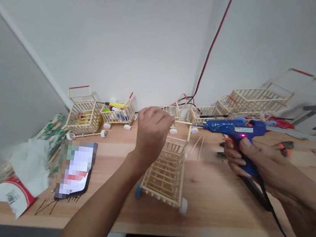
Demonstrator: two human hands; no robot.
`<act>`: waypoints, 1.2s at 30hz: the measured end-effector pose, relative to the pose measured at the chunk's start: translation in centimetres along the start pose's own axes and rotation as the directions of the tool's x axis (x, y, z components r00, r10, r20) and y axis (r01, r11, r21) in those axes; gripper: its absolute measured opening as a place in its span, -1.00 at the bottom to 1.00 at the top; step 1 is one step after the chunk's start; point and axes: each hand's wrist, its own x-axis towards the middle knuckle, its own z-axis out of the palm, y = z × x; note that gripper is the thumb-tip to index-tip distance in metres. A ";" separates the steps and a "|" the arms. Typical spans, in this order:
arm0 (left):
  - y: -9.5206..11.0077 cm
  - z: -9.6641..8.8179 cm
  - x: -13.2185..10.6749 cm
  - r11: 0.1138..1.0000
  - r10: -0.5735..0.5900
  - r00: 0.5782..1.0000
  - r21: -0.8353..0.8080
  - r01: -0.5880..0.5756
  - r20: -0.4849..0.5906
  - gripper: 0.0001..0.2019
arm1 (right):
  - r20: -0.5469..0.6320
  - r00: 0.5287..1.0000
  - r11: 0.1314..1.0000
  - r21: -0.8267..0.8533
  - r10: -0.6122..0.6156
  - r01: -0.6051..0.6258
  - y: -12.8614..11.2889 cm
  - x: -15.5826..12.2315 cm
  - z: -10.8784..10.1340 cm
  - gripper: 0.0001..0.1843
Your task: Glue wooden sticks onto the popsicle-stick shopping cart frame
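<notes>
My right hand [245,156] is wrapped round a blue hot glue gun [231,128] with a lit red light. Its nozzle points left, close to the end of a thin wooden stick [184,122]. Closed fingers of my left hand [153,127] pinch the other end of that stick, which lies level across the top of an upright on a small wooden shopping cart [165,173]. Whether the stick touches the upright is unclear. The cart stands below my left hand, with a blue wheel [138,190] and a white wheel [183,206] showing; my left hand hides part of it.
Finished-looking mini carts [83,117] line the wall, one pair holding items. A phone [76,170], plastic wrapping [33,164] and stick bundles lie left. Two loose sticks [201,148] and pliers [287,148] lie right. The glue gun's cord [274,217] hangs over the table's front edge.
</notes>
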 end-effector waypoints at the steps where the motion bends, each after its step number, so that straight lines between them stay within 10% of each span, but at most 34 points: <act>1: 0.0 0.0 0.0 1.000 -0.002 1.000 0.001 0.002 0.002 -0.90 | 0.000 1.000 1.000 -0.001 0.001 -0.001 0.0 0.0 0.0 -0.63; 36: 0.0 -0.1 0.0 1.000 -0.004 1.000 0.000 0.004 0.001 -0.90 | 0.020 0.998 0.997 -0.059 -0.052 0.053 -0.5 -0.3 0.2 -0.67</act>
